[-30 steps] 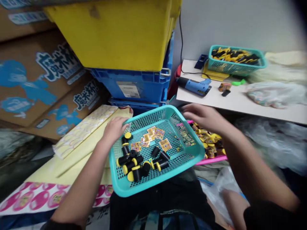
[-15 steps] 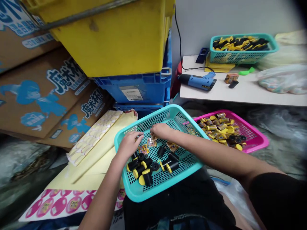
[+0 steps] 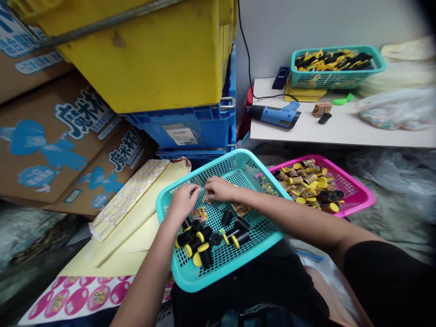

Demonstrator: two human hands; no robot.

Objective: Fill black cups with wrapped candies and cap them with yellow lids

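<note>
A turquoise mesh basket (image 3: pixel 194 286) rests on my lap, and both my hands are inside its far half. My left hand (image 3: pixel 184 198) is closed, thumb and fingers curled together; whatever they hold is hidden. Close beside it, my right hand (image 3: pixel 218 189) is pinched, with a bit of a small printed label showing under its fingertips. One orange printed label (image 3: pixel 200 213) lies below my hands, and another label (image 3: pixel 240 209) is partly under my right forearm. Several black cylinders with yellow caps (image 3: pixel 205 255) lie in the near half, with an uncapped black cylinder (image 3: pixel 226 217) above them.
To the right, a pink basket (image 3: pixel 366 200) holds many labelled cylinders. On the white shelf (image 3: pixel 272 132) are a blue heat gun (image 3: pixel 275 116), a turquoise basket (image 3: pixel 340 81) of black and yellow parts, and plastic bags. Stacked crates (image 3: pixel 143 68) and cartons (image 3: pixel 37 159) stand left.
My hands have come closer together, the right one moving left toward the left. A printed label that lay between them no longer shows on the basket floor. The view has shifted slightly.
</note>
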